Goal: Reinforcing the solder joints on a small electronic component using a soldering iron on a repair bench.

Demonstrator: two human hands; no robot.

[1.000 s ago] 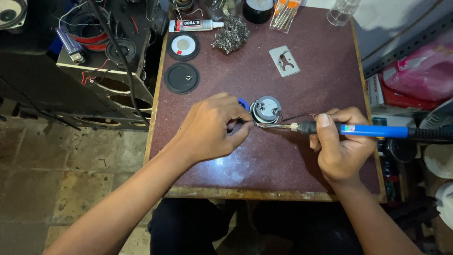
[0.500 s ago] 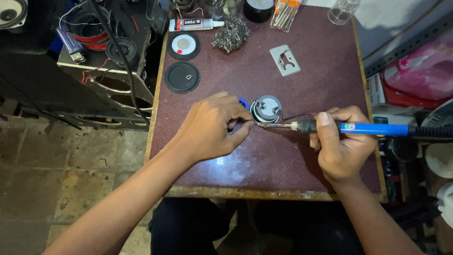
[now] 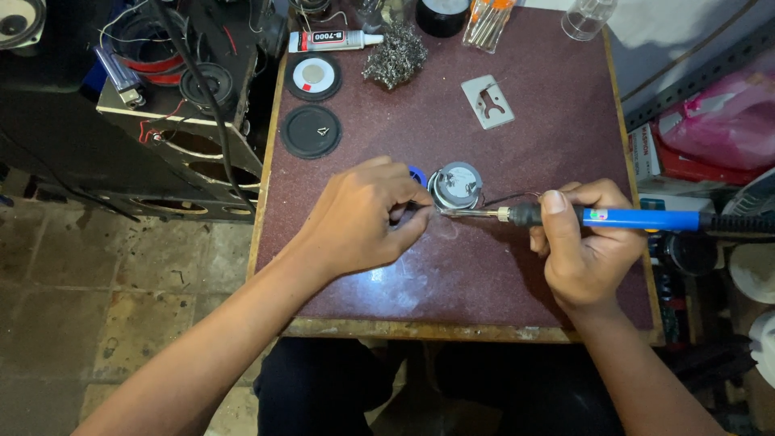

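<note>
My right hand (image 3: 586, 242) grips a blue-handled soldering iron (image 3: 630, 218) lying almost level, its metal tip pointing left to the edge of a small round speaker (image 3: 456, 182) on the maroon table (image 3: 500, 274). My left hand (image 3: 365, 216) rests just left of the speaker, fingertips pinched on something thin at the iron's tip; what it pinches is too small to tell. Thin dark wires run from the speaker toward my right hand.
At the table's far side lie two black round discs (image 3: 311, 129), a glue tube (image 3: 335, 39), a wad of steel wool (image 3: 394, 55), a small metal bracket (image 3: 488, 101) and an orange-handled pack (image 3: 487, 20). A black speaker box (image 3: 173, 113) stands left; bags and boxes (image 3: 710, 129) sit right.
</note>
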